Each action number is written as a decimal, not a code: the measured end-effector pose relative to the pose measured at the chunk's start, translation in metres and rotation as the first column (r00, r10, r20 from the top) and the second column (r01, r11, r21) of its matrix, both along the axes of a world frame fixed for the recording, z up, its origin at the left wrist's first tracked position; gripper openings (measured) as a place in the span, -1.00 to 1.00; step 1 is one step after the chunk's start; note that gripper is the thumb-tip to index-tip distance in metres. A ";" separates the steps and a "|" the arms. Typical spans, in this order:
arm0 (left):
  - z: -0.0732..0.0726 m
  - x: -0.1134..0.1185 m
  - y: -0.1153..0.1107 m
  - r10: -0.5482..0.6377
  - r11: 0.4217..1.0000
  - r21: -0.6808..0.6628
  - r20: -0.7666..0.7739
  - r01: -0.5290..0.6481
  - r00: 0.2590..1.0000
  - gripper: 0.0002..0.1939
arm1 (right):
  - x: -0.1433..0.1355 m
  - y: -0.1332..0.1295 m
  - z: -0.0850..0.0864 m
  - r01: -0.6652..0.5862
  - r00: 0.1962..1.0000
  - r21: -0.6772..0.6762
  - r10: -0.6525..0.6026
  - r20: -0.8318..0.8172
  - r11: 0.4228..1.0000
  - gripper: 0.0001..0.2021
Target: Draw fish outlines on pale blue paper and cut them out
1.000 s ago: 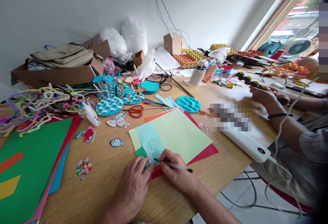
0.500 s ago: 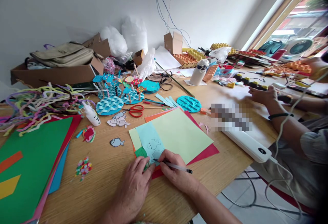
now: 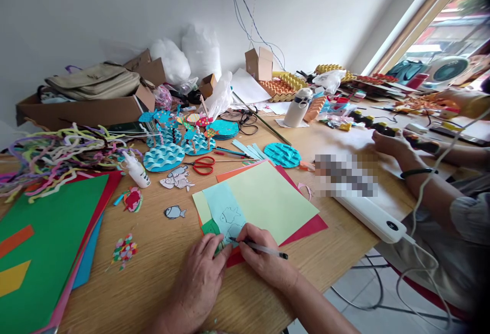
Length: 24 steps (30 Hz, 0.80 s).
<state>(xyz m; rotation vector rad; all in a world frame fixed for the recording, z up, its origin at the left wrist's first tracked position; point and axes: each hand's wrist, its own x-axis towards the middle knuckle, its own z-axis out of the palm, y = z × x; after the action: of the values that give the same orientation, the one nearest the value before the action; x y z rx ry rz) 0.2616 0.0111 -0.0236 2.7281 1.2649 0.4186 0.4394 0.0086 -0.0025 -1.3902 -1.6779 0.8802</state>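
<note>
Wood table (image 3: pixel 153 283). Right hand (image 3: pixel 268 262) closed on pen (image 3: pixel 264 248), tip on blue strip (image 3: pixel 219 200), left side of sheet (image 3: pixel 275 199); lower fish outline (image 3: pixel 234 231) looks part-drawn. Left hand (image 3: pixel 201 275) half-open, grips nothing, fingers pressing green scrap (image 3: pixel 209 227) near sheet's edge.

The narrow strip (image 3: pixel 217 201) bearing black-outlined fish is pale blue, over a light yellow-green sheet (image 3: pixel 277 196) with orange and crimson ones peeking from beneath. The scissors (image 3: pixel 203 165) have red handles, the wavy-patterned disc (image 3: pixel 163 157) is turquoise, and the scale-patterned paper fish (image 3: pixel 124 250) mixes red, green, pink and white.
</note>
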 end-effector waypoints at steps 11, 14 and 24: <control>-0.001 -0.001 0.000 -0.010 1.000 -0.002 0.008 0.010 1.000 -0.51 | 0.000 0.000 -0.001 -0.007 1.000 0.010 0.007 -0.013 1.000 -0.87; -0.001 -0.001 0.001 -0.010 1.000 -0.004 0.022 0.010 1.000 -0.52 | 0.001 0.000 -0.002 -0.018 1.000 0.014 0.018 -0.018 1.000 -0.87; -0.002 -0.001 0.000 -0.017 1.000 0.002 0.045 0.017 0.999 -0.55 | 0.000 0.000 -0.002 -0.011 1.000 0.000 0.011 -0.015 1.000 -0.88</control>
<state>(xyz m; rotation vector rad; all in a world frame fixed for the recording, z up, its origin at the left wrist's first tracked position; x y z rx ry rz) 0.2607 0.0115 -0.0260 2.7126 1.2298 0.4772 0.4398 0.0087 -0.0045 -1.3727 -1.6759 0.8949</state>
